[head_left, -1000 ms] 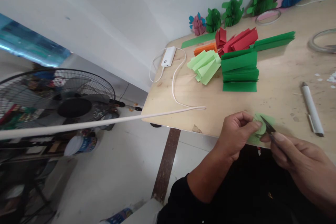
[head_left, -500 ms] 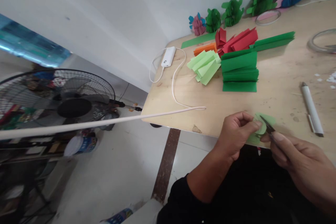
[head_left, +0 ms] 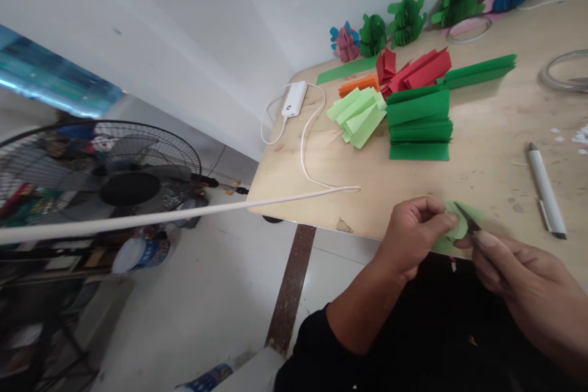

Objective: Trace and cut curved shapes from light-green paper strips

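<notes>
At the table's near edge, my left hand (head_left: pixel 413 229) pinches a small piece of light green paper (head_left: pixel 457 229) between thumb and fingers. My right hand (head_left: pixel 517 266) grips a pair of scissors (head_left: pixel 468 220), its fingers wrapped round the handles. The dark blades lie against the paper, just right of my left fingertips. More light green paper shows under my hands, partly hidden. Farther back on the table are a pleated light green paper stack (head_left: pixel 359 115) and a pleated dark green one (head_left: pixel 419 125).
Red folded paper (head_left: pixel 425 70), an orange strip (head_left: pixel 359 85) and a green strip (head_left: pixel 482 73) lie behind. Paper figures (head_left: pixel 408 19) line the wall. A white marker (head_left: pixel 546 190) lies right; a power bank (head_left: pixel 294 99) with its cable sits left. A fan (head_left: pixel 131 187) stands beyond the table edge.
The paper at the scissors has shifted and turned slightly, its far part now blurred. The scissor blades have moved a little against it. Both hands stay nearly in place.
</notes>
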### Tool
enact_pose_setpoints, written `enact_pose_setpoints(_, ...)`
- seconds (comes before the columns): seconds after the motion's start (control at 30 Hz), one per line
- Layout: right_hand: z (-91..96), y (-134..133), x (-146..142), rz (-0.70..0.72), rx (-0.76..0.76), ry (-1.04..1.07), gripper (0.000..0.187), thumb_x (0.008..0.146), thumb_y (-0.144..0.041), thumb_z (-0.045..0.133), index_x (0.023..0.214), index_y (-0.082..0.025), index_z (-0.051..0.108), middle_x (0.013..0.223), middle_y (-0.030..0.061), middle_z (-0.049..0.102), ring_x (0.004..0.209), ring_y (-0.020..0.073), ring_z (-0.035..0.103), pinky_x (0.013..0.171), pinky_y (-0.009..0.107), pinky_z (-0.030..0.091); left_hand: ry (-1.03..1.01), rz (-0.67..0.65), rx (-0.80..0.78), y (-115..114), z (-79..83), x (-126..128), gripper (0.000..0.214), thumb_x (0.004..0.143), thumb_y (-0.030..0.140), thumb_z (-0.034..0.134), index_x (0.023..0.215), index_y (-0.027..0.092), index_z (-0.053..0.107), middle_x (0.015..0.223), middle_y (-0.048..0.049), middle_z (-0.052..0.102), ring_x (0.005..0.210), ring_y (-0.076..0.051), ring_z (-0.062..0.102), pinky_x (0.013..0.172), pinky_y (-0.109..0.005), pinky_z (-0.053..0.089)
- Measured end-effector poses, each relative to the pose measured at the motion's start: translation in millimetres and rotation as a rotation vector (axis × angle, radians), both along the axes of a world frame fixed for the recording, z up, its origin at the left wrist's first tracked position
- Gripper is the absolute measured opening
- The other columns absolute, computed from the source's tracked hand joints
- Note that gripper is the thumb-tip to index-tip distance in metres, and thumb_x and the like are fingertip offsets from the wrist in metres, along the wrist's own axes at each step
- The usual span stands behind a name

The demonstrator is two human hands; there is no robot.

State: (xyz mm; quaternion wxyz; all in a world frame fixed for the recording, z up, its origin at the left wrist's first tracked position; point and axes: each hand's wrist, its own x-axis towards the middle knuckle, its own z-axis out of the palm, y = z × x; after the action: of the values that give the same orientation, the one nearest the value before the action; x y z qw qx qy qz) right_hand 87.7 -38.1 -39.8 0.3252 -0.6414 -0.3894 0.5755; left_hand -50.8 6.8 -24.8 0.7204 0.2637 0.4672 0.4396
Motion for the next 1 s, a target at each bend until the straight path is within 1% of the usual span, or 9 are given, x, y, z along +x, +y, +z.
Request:
enact_pose_setpoints(0.23,9.1,4,-4,-0.002,0.001,-0.059,0.057,0.068,-0.074,0.051,0.046,-0.024,0.037,0.047,-0.0036,0.032,0.044,0.0108,0.029,0.042,0.030,0.025,0.004,-0.032,-0.005,1,3.7,-1,0.025,0.058,0.031,0.072,0.059,0.015,0.053,0.059,0.0032,0.053,0.056,-0.006,0.044,0.057,-0.023,0.033)
enact_pose_setpoints(0.5,-4.5,-2,2,0.027,0.038,-0.069,0.053,0.071,-0.070,0.052,0.048,-0.024,0.038,0.050,-0.0033,0.035,0.047,0.0123,0.033,0.046,0.031,0.028,0.004,-0.037,-0.011,0,4.4,-2,0.025,0.057,0.030,0.073,0.058,0.016,0.053,0.057,0.0044,0.052,0.054,-0.006,0.040,0.058,-0.024,0.032)
enact_pose_setpoints(0.6,-4.1,-2,3,0.021,0.025,-0.064,0.055,0.071,-0.071,0.052,0.047,-0.024,0.037,0.050,-0.0032,0.034,0.047,0.0121,0.032,0.046,0.030,0.028,0.009,-0.043,-0.010,0,3.8,-2,0.027,0.056,0.033,0.075,0.058,0.016,0.053,0.057,0.0045,0.051,0.054,-0.006,0.040,0.059,-0.024,0.032)
enact_pose_setpoints(0.8,-2.7,-2,2,0.036,0.052,-0.037,0.053,0.074,-0.067,0.052,0.047,-0.023,0.039,0.051,-0.0033,0.032,0.048,0.0119,0.030,0.045,0.031,0.027,0.009,-0.064,-0.001,0,4.6,-3,0.033,0.053,0.038,0.078,0.057,0.016,0.053,0.059,0.0035,0.053,0.057,-0.007,0.042,0.060,-0.024,0.034)
enact_pose_setpoints(0.9,-1.7,-2,2,0.035,0.057,-0.029,0.053,0.074,-0.067,0.051,0.047,-0.023,0.040,0.050,-0.0030,0.033,0.048,0.0122,0.031,0.046,0.031,0.027,0.007,-0.077,0.004,1,4.9,-4,0.033,0.053,0.038,0.078,0.057,0.016,0.053,0.058,0.0036,0.053,0.057,-0.007,0.043,0.061,-0.025,0.034)
enact_pose_setpoints(1.0,-0.2,-2,2,0.035,0.045,-0.035,0.054,0.073,-0.068,0.051,0.047,-0.023,0.039,0.050,-0.0030,0.034,0.048,0.0119,0.032,0.046,0.030,0.027,0.007,-0.063,0.008,1,5.0,-3,0.030,0.054,0.035,0.076,0.057,0.016,0.054,0.058,0.0039,0.052,0.056,-0.007,0.042,0.060,-0.024,0.034)
